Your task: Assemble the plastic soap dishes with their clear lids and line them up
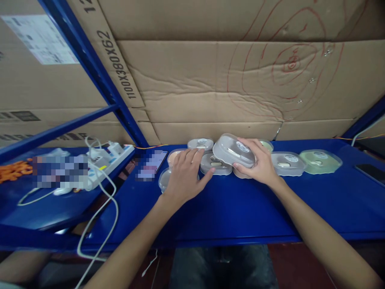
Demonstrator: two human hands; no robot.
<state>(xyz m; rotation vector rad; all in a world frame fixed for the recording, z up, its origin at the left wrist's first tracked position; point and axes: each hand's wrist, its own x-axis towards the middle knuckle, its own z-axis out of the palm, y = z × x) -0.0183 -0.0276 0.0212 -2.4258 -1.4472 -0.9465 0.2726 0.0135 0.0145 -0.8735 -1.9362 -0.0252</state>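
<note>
One grey container (226,149), its long axis sloping down rightward, is clamped in our right hand (262,163). Our left hand (185,172) lies spread leftward of it, perhaps touching another container (163,180).

The blue table (228,216) carries a phone with a bright screen (154,162) on the left, several lidded boxes (215,165) clustered around its far middle, a grey box (291,163) and a green box (323,163) farther right, and a dark phone (371,173) toward the right end.

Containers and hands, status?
Right hand: holding grey container, tilted. Left hand: open, palm down, fingers spread. In the way: left hand partly hides leftmost container.
</note>
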